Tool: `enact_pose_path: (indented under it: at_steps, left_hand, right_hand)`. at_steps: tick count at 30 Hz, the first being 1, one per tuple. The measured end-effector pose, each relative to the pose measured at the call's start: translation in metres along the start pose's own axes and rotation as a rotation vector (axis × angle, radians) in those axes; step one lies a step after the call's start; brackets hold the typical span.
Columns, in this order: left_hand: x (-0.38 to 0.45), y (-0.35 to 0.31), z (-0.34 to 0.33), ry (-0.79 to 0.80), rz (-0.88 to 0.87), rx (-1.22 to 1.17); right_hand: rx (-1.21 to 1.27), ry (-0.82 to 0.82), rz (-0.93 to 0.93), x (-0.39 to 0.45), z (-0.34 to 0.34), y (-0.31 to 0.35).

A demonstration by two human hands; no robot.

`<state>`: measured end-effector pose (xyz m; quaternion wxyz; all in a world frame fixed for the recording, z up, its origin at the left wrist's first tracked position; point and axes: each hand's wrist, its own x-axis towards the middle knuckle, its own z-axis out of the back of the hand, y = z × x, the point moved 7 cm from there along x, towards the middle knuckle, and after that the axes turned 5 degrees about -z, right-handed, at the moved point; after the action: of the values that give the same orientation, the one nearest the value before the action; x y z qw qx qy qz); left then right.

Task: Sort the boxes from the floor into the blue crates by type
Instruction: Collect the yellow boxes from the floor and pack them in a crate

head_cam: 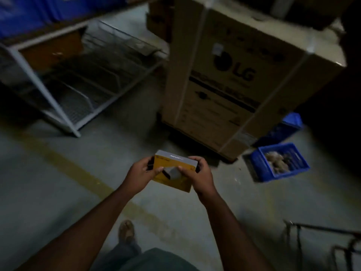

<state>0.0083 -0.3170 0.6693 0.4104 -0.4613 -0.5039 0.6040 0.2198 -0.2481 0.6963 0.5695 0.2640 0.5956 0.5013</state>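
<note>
Dim storeroom, grey concrete floor (58, 173) with a worn yellow line (82, 173) running diagonally. Left hand (139, 174) and right hand (197, 176): both clasped on the ends of a small yellow box (172, 180) with a grey top, held in the air over the floor, thumbs on its upper face. One sandalled foot (127, 230) below. Blue crate (281, 162), on the floor to the right, holds brownish items, too blurred to identify. Second blue crate (287, 126) behind it, partly hidden. Large cardboard carton (240, 85) marked LG stands beside both. White wire rack (78, 90) at left, tilted, near the carton. Blue containers (23, 14) on a shelf, upper left.
</note>
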Motion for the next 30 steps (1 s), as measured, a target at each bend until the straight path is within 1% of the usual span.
enact_pose_path:
  at_steps: [3, 6, 10, 15, 21, 25, 30]
  left_hand:
    - [0.018, -0.003, 0.08, -0.019, -0.016, 0.024]
    - [0.037, -0.015, 0.135, -0.007, -0.023, 0.042]
    - [0.072, -0.038, 0.193, -0.115, -0.031, 0.001]
    - [0.137, -0.05, 0.258, -0.218, -0.069, -0.008]
    - [0.26, -0.064, 0.327, -0.287, -0.076, -0.006]
    - [0.361, -0.102, 0.373, -0.356, -0.113, 0.005]
    - [0.475, -0.175, 0.432, -0.441, -0.221, 0.051]
  right_hand:
    - [0.02, 0.086, 0.01, 0.027, -0.073, 0.034]
    - [0.026, 0.122, 0.039, 0.048, -0.124, 0.066]
    - [-0.002, 0.156, 0.081, 0.086, -0.177, 0.112]
    - [-0.05, 0.222, 0.118, 0.163, -0.24, 0.163]
    - [0.023, 0.311, 0.075, 0.284, -0.302, 0.234]
    - [0.033, 0.379, 0.139, 0.373, -0.333, 0.319]
    - [0.113, 0.443, 0.23, 0.473, -0.374, 0.437]
